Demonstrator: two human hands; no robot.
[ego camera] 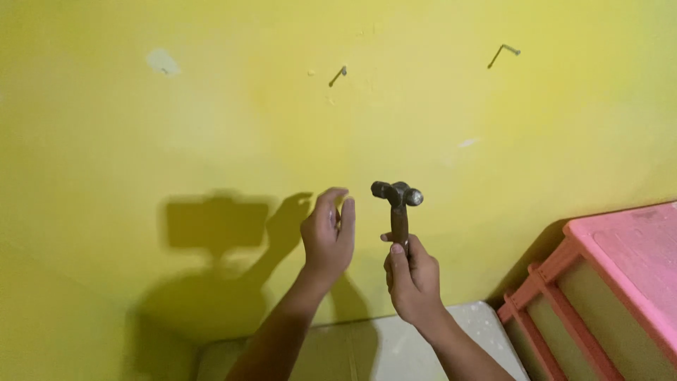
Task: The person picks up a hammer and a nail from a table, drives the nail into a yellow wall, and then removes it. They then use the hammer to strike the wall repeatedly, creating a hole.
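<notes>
The right hand point(415, 279) has its grip clenched on the handle of a hammer point(399, 204), held upright with the metal head directly above the grip. The left hand point(328, 236), grip released and fingers loosely curled, holds nothing, just left of the hammer. Two nails point(338, 75) protrude from the yellow wall point(211, 127) well above both hands.

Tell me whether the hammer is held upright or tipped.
Upright: the hammer has its head on top, handle running straight down into the right hand.

Head camera, close, facing yellow wall point(141, 141), hands raised before it.
</notes>
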